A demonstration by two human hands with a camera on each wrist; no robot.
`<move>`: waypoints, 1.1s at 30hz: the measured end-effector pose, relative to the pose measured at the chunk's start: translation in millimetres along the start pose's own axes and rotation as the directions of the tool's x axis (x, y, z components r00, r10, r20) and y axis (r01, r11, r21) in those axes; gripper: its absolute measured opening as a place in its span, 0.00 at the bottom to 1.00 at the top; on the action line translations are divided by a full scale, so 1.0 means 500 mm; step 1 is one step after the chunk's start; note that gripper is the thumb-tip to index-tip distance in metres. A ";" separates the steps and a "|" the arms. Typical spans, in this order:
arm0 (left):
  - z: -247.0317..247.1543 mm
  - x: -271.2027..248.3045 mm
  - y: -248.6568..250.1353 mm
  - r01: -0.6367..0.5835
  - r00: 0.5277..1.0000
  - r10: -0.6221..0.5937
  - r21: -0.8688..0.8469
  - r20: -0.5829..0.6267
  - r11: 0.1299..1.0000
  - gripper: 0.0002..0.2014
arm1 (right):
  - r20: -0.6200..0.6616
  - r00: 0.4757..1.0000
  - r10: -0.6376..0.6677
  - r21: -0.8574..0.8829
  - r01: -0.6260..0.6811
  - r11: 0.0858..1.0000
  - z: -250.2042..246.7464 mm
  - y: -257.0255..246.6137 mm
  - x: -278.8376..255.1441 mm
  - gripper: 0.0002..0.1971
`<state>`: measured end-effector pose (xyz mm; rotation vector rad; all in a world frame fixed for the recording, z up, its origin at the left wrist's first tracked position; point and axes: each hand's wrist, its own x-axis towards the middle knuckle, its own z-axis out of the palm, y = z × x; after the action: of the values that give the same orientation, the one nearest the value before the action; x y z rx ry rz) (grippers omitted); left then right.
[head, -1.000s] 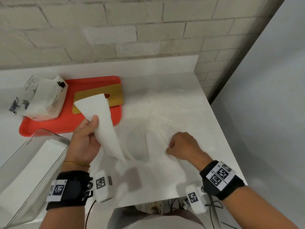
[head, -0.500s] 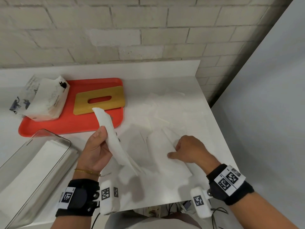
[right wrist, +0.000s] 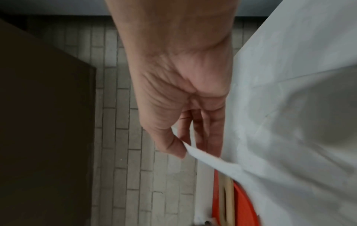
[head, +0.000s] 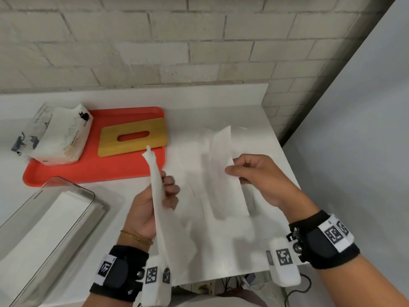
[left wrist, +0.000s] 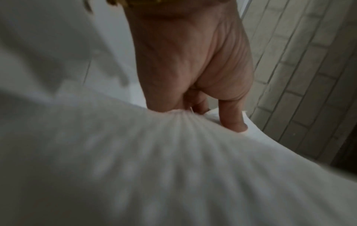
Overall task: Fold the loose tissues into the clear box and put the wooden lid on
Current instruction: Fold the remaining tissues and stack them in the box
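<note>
White counter (head: 254, 120), brick wall behind. Left hand (head: 152, 204) grips folded white tissue (head: 158, 196); right hand (head: 261, 178) pinches second thin sheet (head: 223, 173). Best align edges, then lay flat in clear plastic box (head: 66, 189) near left.

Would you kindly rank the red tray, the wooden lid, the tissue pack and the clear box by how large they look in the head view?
1. clear box, though it is nearest the camera and cut off by the frame
2. red tray
3 and 4. wooden lid and tissue pack look alike, so I won't rank them
</note>
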<state>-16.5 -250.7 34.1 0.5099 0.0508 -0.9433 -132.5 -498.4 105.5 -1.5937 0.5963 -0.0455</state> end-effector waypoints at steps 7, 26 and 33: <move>0.069 0.050 -0.069 0.141 0.978 -0.130 0.058 -0.166 0.988 0.14 | 0.058 0.992 -0.111 -0.038 0.114 0.993 0.046 0.013 -0.002 0.14; 0.090 0.079 -0.073 -0.060 0.821 0.453 0.736 -0.347 0.674 0.08 | 0.088 0.992 0.091 -0.054 -0.087 0.995 0.068 0.093 0.009 0.26; 0.030 0.059 0.015 0.146 0.966 0.027 0.626 -0.258 0.766 0.37 | 0.359 0.933 0.031 -0.262 0.069 0.963 0.003 0.076 0.018 0.17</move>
<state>4.4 -276.3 42.4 1.2805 -0.0300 -0.9432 -137.5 -500.4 67.0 -1.8170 0.3059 0.3224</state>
